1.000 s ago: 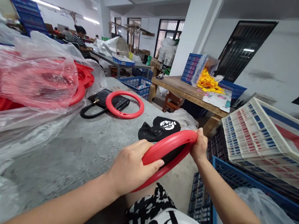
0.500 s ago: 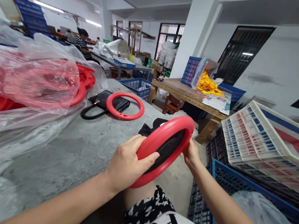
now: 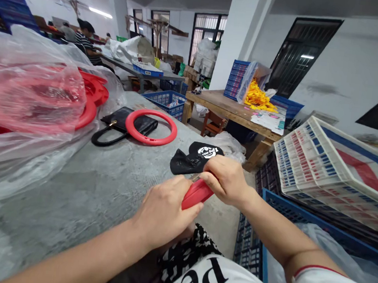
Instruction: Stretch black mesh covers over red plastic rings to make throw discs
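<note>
In front of my body I hold a red plastic ring [image 3: 198, 194], seen nearly edge-on. My left hand [image 3: 163, 208] is closed around its near left part. My right hand [image 3: 228, 181] is closed on the far right part, its thumb pressing the rim. A small greyish edge shows between the hands; I cannot make out what it is. The ring's middle is hidden. Just beyond the hands, black fabric [image 3: 187, 161] with a white printed logo lies at the table edge. A second red ring [image 3: 133, 126] rests partly on a black handbag [image 3: 119, 117].
Clear plastic bags of red rings [image 3: 45, 99] cover the left of the grey table [image 3: 110, 187]. Blue crates [image 3: 248, 251] and tilted white crates [image 3: 304, 158] stand at my right. Behind, a wooden table [image 3: 210, 98] bears yellow pieces [image 3: 257, 97]. A person [image 3: 86, 43] sits far left.
The ring has turned from an open oval with black mesh showing to nearly edge-on. My right hand has moved up and over its far rim. The camera view has shifted slightly.
</note>
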Demonstrator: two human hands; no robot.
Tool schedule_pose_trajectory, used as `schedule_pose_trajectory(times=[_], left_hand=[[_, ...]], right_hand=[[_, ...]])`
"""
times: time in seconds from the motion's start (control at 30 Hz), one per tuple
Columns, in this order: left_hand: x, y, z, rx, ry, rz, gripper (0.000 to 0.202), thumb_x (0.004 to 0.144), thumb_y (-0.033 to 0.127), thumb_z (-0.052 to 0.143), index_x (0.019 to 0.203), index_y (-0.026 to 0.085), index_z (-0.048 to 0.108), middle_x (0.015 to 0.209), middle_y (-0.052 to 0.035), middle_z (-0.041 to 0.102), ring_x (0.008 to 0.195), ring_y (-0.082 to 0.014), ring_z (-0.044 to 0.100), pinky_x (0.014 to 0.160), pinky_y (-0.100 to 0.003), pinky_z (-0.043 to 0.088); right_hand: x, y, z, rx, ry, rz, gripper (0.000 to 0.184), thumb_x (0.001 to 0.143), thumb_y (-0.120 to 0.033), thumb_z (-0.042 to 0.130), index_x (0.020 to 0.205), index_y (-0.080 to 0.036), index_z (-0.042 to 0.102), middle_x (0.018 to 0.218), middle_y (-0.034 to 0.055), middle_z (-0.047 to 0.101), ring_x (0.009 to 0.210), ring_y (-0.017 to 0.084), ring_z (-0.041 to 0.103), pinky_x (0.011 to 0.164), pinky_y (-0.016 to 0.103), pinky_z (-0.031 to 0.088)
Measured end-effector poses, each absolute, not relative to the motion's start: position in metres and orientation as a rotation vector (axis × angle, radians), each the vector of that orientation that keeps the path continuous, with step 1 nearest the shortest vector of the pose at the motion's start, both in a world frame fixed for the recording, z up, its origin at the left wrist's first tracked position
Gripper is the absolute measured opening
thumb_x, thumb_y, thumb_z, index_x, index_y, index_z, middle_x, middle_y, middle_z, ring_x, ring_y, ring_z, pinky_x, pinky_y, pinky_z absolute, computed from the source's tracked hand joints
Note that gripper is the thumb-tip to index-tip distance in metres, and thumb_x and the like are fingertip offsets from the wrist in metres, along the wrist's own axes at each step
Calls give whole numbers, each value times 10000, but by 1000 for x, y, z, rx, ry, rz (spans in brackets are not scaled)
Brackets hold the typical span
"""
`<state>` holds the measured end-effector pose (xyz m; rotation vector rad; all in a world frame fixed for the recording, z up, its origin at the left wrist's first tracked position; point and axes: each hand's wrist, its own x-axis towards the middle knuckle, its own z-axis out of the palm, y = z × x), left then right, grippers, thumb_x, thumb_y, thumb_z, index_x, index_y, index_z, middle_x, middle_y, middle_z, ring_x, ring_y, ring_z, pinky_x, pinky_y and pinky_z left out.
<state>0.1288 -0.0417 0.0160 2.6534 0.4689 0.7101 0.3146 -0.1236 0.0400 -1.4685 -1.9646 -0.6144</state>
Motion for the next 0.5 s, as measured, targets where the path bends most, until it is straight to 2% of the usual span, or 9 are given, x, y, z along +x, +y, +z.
schedule_pose_trajectory(times=[0.1, 0.2, 0.27, 0.37, 0.5], left_hand=[[128, -44, 18, 2647, 482, 673, 169, 870, 338, 655, 793, 195, 608, 822, -26, 647, 733, -199, 623, 663, -328, 461], [129, -44, 19, 2639, 505, 651, 160, 880, 341, 650, 839, 189, 629, 864, -40, 662, 782, -218, 641, 694, -345, 482], [131, -41, 20, 2597, 511, 677, 176, 889, 334, 655, 981, 184, 659, 936, -47, 679, 847, -231, 659, 742, -359, 506], [130, -35, 22, 2486, 477, 786, 328, 894, 329, 674, 1194, 203, 635, 1049, -47, 691, 945, -228, 675, 824, -363, 529], [126, -29, 20, 2411, 439, 869, 274, 900, 373, 681, 1123, 215, 666, 994, -31, 701, 919, -213, 684, 801, -335, 540]], right_hand=[[313, -119, 33, -1425, -1892, -702, 470, 1074, -372, 358, 643, -217, 465, 579, -1, 474, 541, 136, 392, 573, 319, 276], [315, -113, 32, -1415, -1827, -678, 461, 1058, -348, 369, 628, -218, 475, 569, 6, 492, 536, 134, 418, 574, 317, 288], [322, -109, 33, -1446, -1752, -585, 492, 1054, -407, 373, 628, -213, 526, 582, 18, 541, 556, 136, 476, 585, 310, 324], [345, -105, 32, -1510, -1442, -374, 580, 1032, -560, 386, 617, -212, 591, 583, 18, 591, 559, 139, 523, 601, 304, 372], [378, -109, 23, -1440, -1046, -219, 648, 967, -690, 448, 558, -211, 597, 559, 20, 604, 544, 152, 540, 599, 317, 405]])
